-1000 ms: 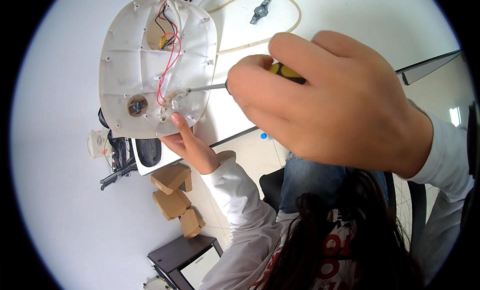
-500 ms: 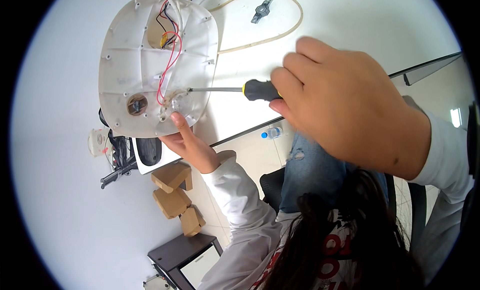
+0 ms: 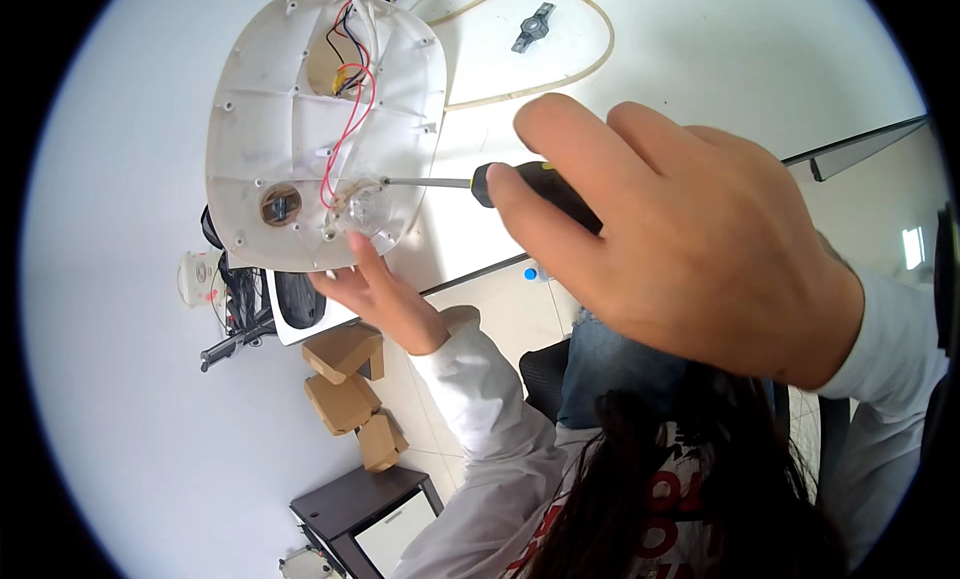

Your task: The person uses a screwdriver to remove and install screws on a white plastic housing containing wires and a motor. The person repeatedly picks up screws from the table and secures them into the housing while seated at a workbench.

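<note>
A white plastic housing (image 3: pixel 260 139) with ribs, screw posts and red, black and white wires (image 3: pixel 350 129) fills the upper middle left. My left hand (image 3: pixel 390 304) grips its lower edge, the thumb beside a clear round part (image 3: pixel 365 211) fixed inside. My right hand (image 3: pixel 680 244) is closed loosely round the black and yellow handle of a screwdriver (image 3: pixel 430 182), whose metal tip meets a small post at that clear part's upper right. A dark round hole (image 3: pixel 280 207) with a part in it is left of the clear part.
The white table (image 3: pixel 700 49) carries a loose cream cord (image 3: pixel 560 79) and a grey bracket-like piece (image 3: pixel 533 27). Below are cardboard boxes (image 3: pixel 340 404), a dark cabinet (image 3: pixel 350 499) and a blue-capped bottle (image 3: pixel 535 274). Black cables and gear (image 3: pixel 240 314) lie by the wall.
My right hand's fingers have shifted round the screwdriver handle, loosening and closing again, with the tip staying at the post. The housing and my left hand have moved slightly right.
</note>
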Motion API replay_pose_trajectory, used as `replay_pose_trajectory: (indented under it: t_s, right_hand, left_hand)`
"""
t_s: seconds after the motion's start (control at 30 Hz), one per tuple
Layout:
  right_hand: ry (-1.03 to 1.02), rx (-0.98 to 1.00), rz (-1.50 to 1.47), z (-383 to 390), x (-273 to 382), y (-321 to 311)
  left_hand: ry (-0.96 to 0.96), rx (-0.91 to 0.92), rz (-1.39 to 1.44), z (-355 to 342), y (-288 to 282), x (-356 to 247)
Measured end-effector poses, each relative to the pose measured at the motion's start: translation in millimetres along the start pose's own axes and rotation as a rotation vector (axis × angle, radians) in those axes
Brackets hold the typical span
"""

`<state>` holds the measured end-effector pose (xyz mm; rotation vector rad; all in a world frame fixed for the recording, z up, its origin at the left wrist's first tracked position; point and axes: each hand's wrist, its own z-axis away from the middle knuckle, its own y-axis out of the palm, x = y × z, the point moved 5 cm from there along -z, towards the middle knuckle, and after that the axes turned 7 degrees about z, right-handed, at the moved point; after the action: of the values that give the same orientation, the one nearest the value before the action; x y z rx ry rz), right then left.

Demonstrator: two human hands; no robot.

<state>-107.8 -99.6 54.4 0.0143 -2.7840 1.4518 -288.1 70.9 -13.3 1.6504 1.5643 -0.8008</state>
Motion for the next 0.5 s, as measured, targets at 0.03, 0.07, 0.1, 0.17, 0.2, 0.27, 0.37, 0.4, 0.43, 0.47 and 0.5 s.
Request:
replay_pose_trajectory:
  t_s: [0.03,0.07,0.1,0.17,0.2,0.27,0.37,0.4,0.43,0.47,0.5]
  right_hand:
    - [-0.001,0.012,0.012,2.2,1.5,-0.1]
    - [-0.002,0.023,0.023,4.7,3.1,-0.6]
    - [-0.006,0.038,0.056,9.1,7.5,-3.4]
    - [-0.002,-0.004,0.09,8.2,9.8,-5.6]
    - [-0.004,-0.063,0.08,2.2,12.2,-8.1]
    - [0.002,-0.154,0.061,-2.6,14.0,-12.7]
    - [0.014,-0.238,0.015,-7.3,16.5,-19.4]
    - [0.021,-0.261,0.003,-8.4,17.6,-21.2]
    - [-0.007,-0.321,0.045,-7.7,19.2,-15.0]
    - [-0.014,-0.328,0.05,-4.4,18.6,-13.5]
    - [-0.02,-0.336,0.057,-4.9,18.9,-15.3]
  left_hand:
    - [0.012,-0.055,-0.037,7.4,-1.2,-5.3]
    - [0.023,-0.111,-0.074,19.2,-1.6,-14.8]
    - [0.038,-0.165,-0.109,32.1,0.0,-26.8]
    - [0.091,-0.18,-0.252,61.3,1.9,-41.2]
    - [-0.008,-0.153,-0.097,76.8,11.6,-48.5]
    - [-0.258,0.09,0.221,97.7,39.2,-51.4]
    - [-0.808,0.351,0.603,113.5,67.8,-47.9]
    - [-0.969,0.404,0.783,115.0,76.6,-47.9]
    - [-1.018,0.343,0.811,108.3,86.0,-53.3]
    - [-1.039,0.307,0.846,103.2,93.7,-56.1]
    - [-1.053,0.29,0.897,101.2,98.1,-59.5]
